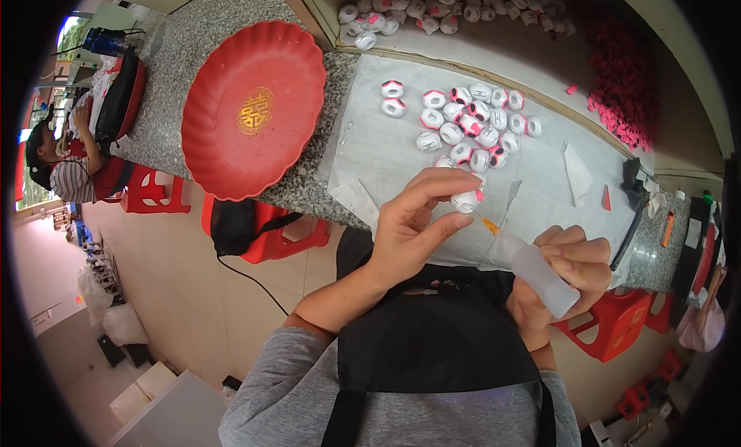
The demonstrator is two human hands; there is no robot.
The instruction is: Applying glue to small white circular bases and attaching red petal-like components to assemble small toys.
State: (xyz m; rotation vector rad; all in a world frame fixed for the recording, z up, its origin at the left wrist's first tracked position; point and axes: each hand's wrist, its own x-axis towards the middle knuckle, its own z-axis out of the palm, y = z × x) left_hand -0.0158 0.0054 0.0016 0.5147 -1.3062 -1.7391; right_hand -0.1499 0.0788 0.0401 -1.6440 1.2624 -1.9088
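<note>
Pinching a small white-and-pink plastic bead (466,200), the left hand (413,227) met the translucent squeeze bottle (532,271) gripped by the right hand (567,273); gluing seemed underway; steady aim needed.

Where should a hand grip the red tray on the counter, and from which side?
Grip the red tray by its scalloped rim at the near edge, which overhangs the counter. Come from below and in front, probably thumb on top, fingers under the lip. Its shallow, wide dish offers no other hold.

Small assembly workshop, granite workbench (193,38), piles of white beads (471,123), plastic stools (154,192)
</note>
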